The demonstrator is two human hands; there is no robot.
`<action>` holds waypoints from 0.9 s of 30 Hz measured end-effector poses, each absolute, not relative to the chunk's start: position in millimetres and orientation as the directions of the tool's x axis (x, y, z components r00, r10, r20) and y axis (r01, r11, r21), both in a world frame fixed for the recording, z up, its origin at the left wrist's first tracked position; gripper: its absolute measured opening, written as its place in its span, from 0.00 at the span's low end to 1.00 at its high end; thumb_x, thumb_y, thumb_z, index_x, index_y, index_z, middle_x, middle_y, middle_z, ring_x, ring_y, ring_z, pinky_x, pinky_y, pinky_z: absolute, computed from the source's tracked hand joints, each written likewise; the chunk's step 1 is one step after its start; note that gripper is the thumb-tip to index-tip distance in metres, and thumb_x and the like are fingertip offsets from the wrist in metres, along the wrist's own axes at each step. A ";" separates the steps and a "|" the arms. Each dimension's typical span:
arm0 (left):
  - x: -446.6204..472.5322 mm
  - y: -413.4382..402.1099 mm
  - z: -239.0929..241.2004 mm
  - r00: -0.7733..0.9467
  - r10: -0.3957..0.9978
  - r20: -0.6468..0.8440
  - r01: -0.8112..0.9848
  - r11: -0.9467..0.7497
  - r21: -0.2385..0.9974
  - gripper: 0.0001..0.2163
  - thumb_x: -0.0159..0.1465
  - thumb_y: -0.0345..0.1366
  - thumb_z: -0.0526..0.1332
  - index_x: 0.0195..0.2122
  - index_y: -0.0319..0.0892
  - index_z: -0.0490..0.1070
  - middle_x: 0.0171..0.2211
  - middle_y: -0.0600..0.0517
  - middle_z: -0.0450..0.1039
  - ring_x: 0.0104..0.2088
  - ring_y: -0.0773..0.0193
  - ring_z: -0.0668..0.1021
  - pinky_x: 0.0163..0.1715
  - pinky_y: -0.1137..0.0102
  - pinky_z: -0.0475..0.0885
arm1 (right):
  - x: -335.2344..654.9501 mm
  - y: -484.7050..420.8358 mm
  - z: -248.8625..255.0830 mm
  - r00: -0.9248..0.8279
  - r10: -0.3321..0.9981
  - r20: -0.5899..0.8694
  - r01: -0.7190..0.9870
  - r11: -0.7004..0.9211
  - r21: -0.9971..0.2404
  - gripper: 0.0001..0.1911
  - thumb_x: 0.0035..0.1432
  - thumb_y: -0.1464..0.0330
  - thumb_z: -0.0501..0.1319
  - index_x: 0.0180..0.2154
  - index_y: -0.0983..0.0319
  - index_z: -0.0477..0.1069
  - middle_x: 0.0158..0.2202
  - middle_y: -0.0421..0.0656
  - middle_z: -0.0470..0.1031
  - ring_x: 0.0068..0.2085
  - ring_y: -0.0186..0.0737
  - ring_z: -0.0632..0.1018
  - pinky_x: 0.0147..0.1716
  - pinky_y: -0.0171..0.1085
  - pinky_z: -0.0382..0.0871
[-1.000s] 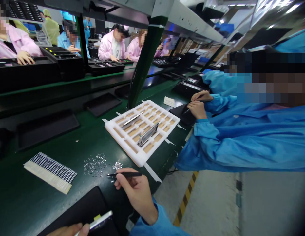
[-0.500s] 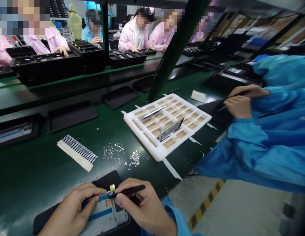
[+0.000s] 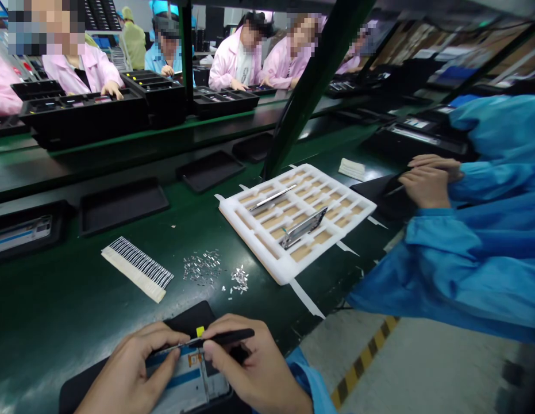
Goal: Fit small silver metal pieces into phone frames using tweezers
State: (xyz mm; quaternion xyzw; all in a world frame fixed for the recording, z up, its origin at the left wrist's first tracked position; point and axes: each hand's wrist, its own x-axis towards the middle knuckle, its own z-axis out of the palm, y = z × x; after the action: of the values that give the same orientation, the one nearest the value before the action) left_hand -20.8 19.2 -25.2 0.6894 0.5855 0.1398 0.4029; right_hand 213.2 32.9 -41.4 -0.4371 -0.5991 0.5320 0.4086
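Note:
A smartphone housing (image 3: 189, 379) with a silver edge and a blue strip lies on a black mat (image 3: 192, 317) at the near edge of the green bench. My left hand (image 3: 129, 368) grips the housing's edge. My right hand (image 3: 245, 359) holds black tweezers (image 3: 227, 337), their tip at the top edge of the housing, beside a small yellow tag (image 3: 200, 331). The fingers hide part of the housing. Two heaps of tiny silver parts (image 3: 202, 267) lie a little beyond my hands. Next to them is a striped strip (image 3: 137, 267).
A white foam tray (image 3: 278, 267) holds metal frames (image 3: 304, 228). A co-worker's hands (image 3: 426, 183) in blue sleeves work at a black mat on the right. Black trays (image 3: 81, 112) and pink-coated workers stand across the bench. A green post (image 3: 314, 86) rises behind the foam tray.
My right hand has moved from the silver parts to the housing with the tweezers. The housing now lies on the mat in fuller view, and the view has shifted.

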 end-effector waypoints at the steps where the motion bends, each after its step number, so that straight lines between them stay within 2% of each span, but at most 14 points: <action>1: -20.0 19.0 -26.1 0.276 0.925 -0.262 0.690 0.000 0.724 0.15 0.73 0.48 0.58 0.49 0.56 0.85 0.42 0.54 0.85 0.43 0.63 0.87 0.43 0.73 0.81 | 213.3 32.7 -41.0 -0.279 0.959 0.037 0.088 0.064 -0.994 0.06 0.66 0.68 0.69 0.38 0.60 0.86 0.36 0.46 0.87 0.33 0.43 0.87 0.32 0.36 0.81; 6: -17.8 17.7 -31.7 0.244 0.947 -0.209 0.677 -0.012 0.736 0.12 0.72 0.47 0.61 0.46 0.57 0.85 0.41 0.56 0.86 0.42 0.65 0.87 0.42 0.75 0.80 | 213.3 32.7 -38.4 -0.267 0.960 0.088 0.078 0.112 -0.991 0.06 0.65 0.69 0.68 0.38 0.61 0.86 0.35 0.46 0.87 0.34 0.43 0.87 0.33 0.34 0.81; 15: -16.1 15.9 -34.9 0.192 0.955 -0.227 0.690 0.033 0.723 0.11 0.71 0.47 0.61 0.41 0.57 0.85 0.39 0.57 0.85 0.41 0.63 0.87 0.41 0.73 0.79 | 212.9 30.7 -40.9 -0.251 0.957 0.143 0.088 0.169 -0.982 0.06 0.64 0.71 0.67 0.38 0.63 0.86 0.34 0.47 0.87 0.33 0.42 0.87 0.32 0.32 0.80; 23: -17.9 14.4 -40.4 0.199 0.947 -0.253 0.685 0.050 0.726 0.10 0.72 0.48 0.61 0.42 0.58 0.84 0.40 0.57 0.85 0.42 0.63 0.86 0.41 0.73 0.78 | 211.8 23.3 -44.7 -0.179 0.936 0.303 0.072 0.319 -0.945 0.09 0.63 0.76 0.68 0.42 0.61 0.85 0.37 0.46 0.88 0.37 0.40 0.88 0.39 0.32 0.82; 27: -15.7 14.8 -36.9 0.204 0.959 -0.196 0.675 0.008 0.738 0.10 0.72 0.49 0.62 0.42 0.58 0.84 0.38 0.59 0.84 0.39 0.65 0.86 0.37 0.76 0.77 | 211.6 18.4 -47.5 -0.196 0.923 0.332 0.075 0.352 -0.933 0.11 0.64 0.77 0.69 0.46 0.60 0.85 0.39 0.46 0.88 0.39 0.40 0.88 0.44 0.31 0.83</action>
State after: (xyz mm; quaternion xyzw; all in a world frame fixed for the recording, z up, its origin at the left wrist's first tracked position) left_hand -15.7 14.8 -36.9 0.6785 0.6020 0.1890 0.3761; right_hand 211.6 18.4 -47.5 -0.3841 -0.6494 0.4200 0.5044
